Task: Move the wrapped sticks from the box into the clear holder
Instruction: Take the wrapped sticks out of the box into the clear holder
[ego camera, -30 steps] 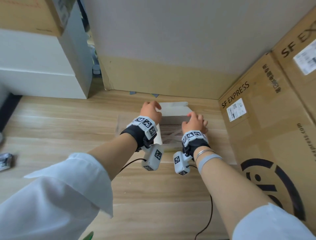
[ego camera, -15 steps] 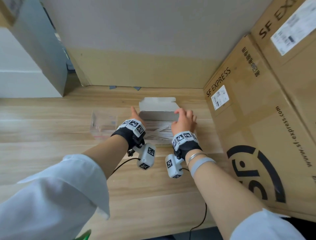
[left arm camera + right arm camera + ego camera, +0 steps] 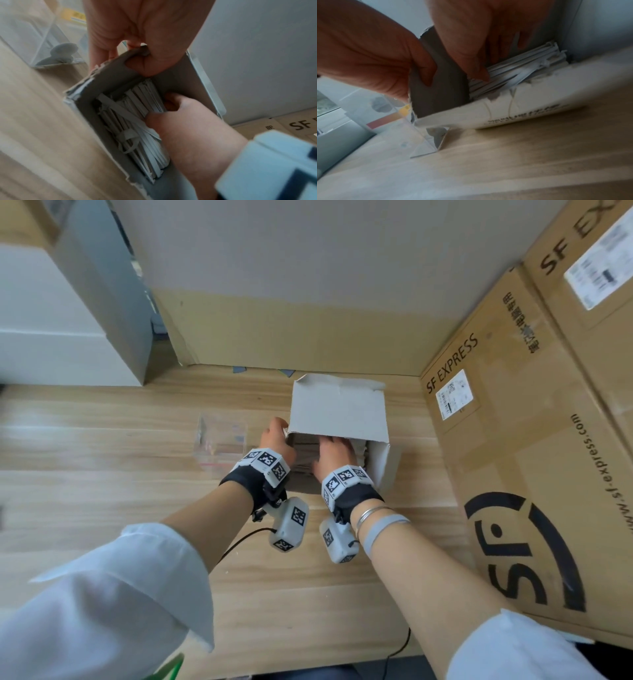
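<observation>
The white cardboard box (image 3: 378,463) lies on the wooden table with its lid flap standing up. Paper-wrapped sticks (image 3: 137,121) fill it in a thick bundle. My left hand (image 3: 279,430) grips the box's left wall (image 3: 109,75), thumb inside and fingers outside. My right hand (image 3: 337,445) reaches into the box, thumb and fingers curled round part of the wrapped sticks (image 3: 513,70). The clear holder (image 3: 222,440) stands just left of the box, touching or almost touching it, and I see nothing in it.
Large SF Express cartons (image 3: 534,440) wall off the right side. A cardboard panel (image 3: 291,337) stands behind the box and a white cabinet (image 3: 68,337) at the back left. Cables trail from my wrists over the table's near edge.
The lid flap has swung from flat to upright. My left hand took hold of the box's left wall and my right hand went down into the box onto the sticks.
</observation>
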`<state>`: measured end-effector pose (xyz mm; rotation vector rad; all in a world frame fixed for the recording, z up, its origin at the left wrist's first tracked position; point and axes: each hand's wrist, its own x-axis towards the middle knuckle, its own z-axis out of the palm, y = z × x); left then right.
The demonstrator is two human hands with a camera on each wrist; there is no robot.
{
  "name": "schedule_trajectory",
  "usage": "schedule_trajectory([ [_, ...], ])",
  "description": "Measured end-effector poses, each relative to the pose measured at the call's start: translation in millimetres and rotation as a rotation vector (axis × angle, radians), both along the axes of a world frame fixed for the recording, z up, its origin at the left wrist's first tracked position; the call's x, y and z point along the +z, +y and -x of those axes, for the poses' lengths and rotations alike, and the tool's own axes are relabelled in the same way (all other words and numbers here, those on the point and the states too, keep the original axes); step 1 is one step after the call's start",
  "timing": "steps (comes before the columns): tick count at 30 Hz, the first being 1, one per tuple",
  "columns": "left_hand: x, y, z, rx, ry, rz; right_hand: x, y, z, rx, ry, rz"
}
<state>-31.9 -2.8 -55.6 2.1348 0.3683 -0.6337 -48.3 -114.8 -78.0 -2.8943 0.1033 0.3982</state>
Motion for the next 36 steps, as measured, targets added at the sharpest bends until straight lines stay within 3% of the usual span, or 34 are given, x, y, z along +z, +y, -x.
schedule_trajectory([
  [4,-4.8,0.6,7.4,-0.006,-0.007,-0.027,-3.9,2.0,2.5,0.01,0.17,0.047],
  [9,-5.9,-0.1,9.4,-0.009,-0.003,-0.039,-7.6,9.3,5.8,0.12,0.213,0.186],
  [22,-9.3,-1.6,10.4,-0.014,-0.007,-0.079,4.7,19.9,1.3,0.124,0.468,0.074],
  [29,-4.3,-0.6,-3.2,-0.02,-0.015,-0.117,18.8,12.8,-6.6,0.07,0.415,0.042],
  [36,-2.3,-3.4,-12.1,-0.173,0.074,-0.275,31.7,0.5,-12.6,-0.07,0.169,-0.259],
])
